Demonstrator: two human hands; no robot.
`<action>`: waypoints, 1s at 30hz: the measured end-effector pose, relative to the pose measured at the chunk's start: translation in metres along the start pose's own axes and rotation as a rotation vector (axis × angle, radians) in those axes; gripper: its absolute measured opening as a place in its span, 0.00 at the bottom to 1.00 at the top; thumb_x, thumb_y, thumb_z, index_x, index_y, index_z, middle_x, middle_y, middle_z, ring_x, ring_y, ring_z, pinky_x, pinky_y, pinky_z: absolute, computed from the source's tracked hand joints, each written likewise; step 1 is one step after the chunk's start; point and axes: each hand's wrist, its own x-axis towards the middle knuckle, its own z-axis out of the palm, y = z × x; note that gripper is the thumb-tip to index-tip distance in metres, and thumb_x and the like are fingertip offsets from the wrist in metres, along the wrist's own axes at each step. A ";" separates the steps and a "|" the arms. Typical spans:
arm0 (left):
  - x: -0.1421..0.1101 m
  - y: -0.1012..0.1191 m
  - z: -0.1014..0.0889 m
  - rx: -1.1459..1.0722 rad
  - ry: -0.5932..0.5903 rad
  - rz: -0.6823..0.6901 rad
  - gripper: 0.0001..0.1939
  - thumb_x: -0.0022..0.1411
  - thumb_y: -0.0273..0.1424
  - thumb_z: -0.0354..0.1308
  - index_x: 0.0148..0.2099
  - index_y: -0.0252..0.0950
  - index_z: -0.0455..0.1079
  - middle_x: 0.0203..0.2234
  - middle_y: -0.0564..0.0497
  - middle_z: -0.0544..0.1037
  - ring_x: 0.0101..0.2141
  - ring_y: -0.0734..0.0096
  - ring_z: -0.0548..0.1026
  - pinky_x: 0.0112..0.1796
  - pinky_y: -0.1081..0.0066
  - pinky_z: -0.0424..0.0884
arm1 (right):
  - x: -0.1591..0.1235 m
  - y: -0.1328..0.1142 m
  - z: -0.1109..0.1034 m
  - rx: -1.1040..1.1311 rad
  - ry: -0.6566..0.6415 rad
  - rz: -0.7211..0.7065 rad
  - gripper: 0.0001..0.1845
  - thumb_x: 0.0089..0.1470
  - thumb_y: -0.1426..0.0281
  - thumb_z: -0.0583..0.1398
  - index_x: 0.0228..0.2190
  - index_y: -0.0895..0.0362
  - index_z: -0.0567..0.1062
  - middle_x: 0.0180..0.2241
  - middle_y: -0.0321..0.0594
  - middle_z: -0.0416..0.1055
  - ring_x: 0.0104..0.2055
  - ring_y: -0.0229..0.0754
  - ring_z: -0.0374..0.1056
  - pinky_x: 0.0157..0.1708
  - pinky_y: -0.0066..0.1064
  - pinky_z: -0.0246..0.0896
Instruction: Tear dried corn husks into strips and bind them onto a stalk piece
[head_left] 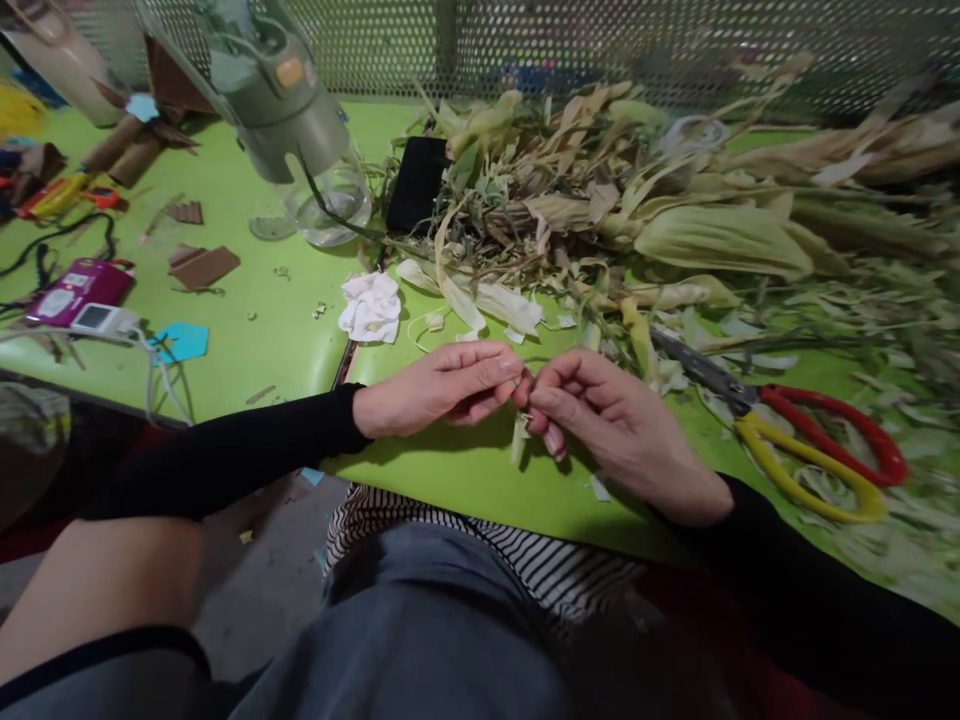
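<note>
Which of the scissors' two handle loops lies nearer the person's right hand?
The yellow loop of the scissors: it sits closer to the right hand, while the red loop lies farther from that hand.

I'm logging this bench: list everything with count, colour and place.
table: at least one, green, centre
husks: many, yellowish, right
strip: one, pale green, at hands
scissors: one, red and yellow, right
slab: one, black, back centre
tissue: one, white, centre
bottle: one, greyish, back left
box: one, purple, left
gadget: one, white, left
card: several, brown, left
paper: several, blue, left
clutter: uncounted, mixed, left
screen: one, grey, back
cloth: one, black and white, front
clothing: some, grey, front
sleeves: two, black, forearms
left hand: one, bare, centre
right hand: one, bare, centre
</note>
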 end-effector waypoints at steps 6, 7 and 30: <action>0.011 -0.010 -0.004 -0.152 0.123 0.041 0.18 0.69 0.45 0.56 0.35 0.35 0.66 0.30 0.53 0.75 0.23 0.84 0.68 0.20 0.82 0.62 | 0.006 0.006 -0.011 -0.039 0.230 -0.103 0.19 0.54 0.51 0.67 0.31 0.53 0.73 0.27 0.34 0.72 0.23 0.34 0.64 0.22 0.28 0.61; 0.012 -0.010 -0.004 -0.167 0.141 0.057 0.17 0.69 0.44 0.57 0.35 0.35 0.67 0.31 0.52 0.75 0.24 0.84 0.68 0.21 0.83 0.63 | 0.006 0.004 -0.014 -0.098 0.249 -0.111 0.19 0.54 0.52 0.68 0.31 0.53 0.73 0.26 0.33 0.71 0.23 0.34 0.63 0.21 0.28 0.59; 0.007 -0.006 0.002 0.113 0.099 0.180 0.11 0.60 0.29 0.65 0.40 0.35 0.65 0.29 0.56 0.72 0.30 0.81 0.70 0.34 0.75 0.69 | -0.001 -0.007 -0.012 -0.750 0.091 -0.393 0.07 0.64 0.68 0.56 0.33 0.50 0.74 0.34 0.41 0.76 0.36 0.47 0.72 0.38 0.40 0.66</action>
